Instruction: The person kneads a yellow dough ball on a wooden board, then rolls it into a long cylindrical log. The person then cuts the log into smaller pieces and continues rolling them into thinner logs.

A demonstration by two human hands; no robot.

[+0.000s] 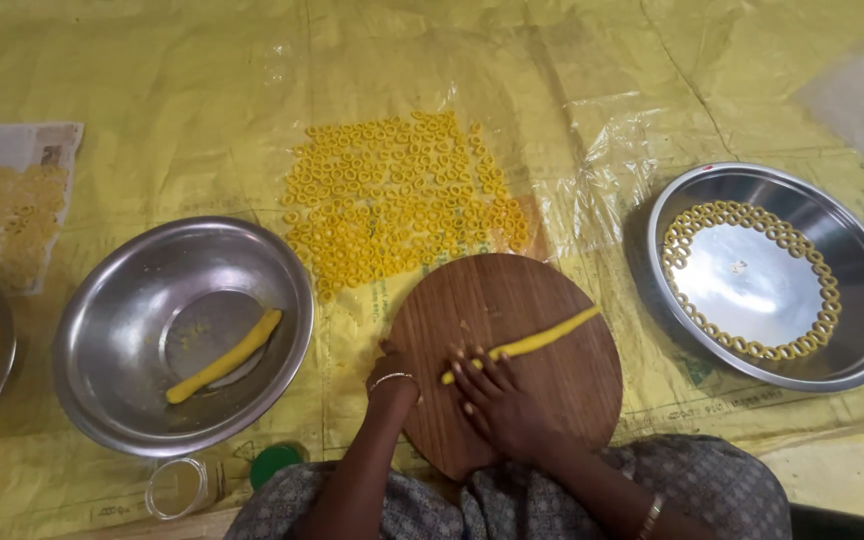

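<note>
Wooden board edge under left hand, bowl near.

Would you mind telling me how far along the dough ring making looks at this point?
Done: many yellow rings lie on the plastic sheet, and more line the steel plate. In hand: the right hand presses a thin dough rope on the round wooden board; the left hand rests at its edge. Left: a thicker dough roll waits in the steel bowl.
</note>
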